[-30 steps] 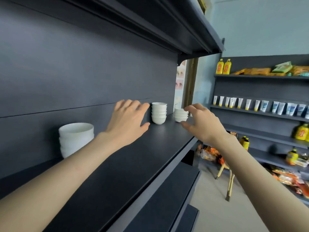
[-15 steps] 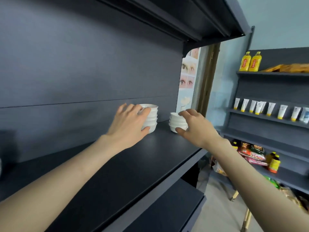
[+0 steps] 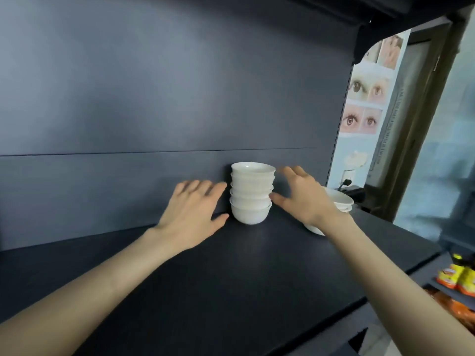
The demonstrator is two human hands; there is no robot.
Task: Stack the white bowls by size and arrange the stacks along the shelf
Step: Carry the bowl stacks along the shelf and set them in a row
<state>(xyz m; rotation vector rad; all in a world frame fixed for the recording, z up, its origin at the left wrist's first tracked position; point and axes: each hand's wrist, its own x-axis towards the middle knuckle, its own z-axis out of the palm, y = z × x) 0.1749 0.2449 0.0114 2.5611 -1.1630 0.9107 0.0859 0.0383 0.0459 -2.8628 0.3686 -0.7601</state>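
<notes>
Bowl stack between two spread hands on the shelf

A stack of white bowls (image 3: 251, 192) stands upright at the back of the dark shelf (image 3: 231, 273), against the rear panel. The left hand (image 3: 193, 210) is just beside its left side, fingers spread wide and holding nothing. The right hand (image 3: 303, 196) is spread wide on its right side, thumb tip at the stack; contact is unclear. A second, wider bowl stack (image 3: 336, 204) sits behind the right hand, partly hidden.

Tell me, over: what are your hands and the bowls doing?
Left hand open, right hand open, flanking the bowl stack. Stack upright on shelf. Second stack half hidden behind right hand.
</notes>
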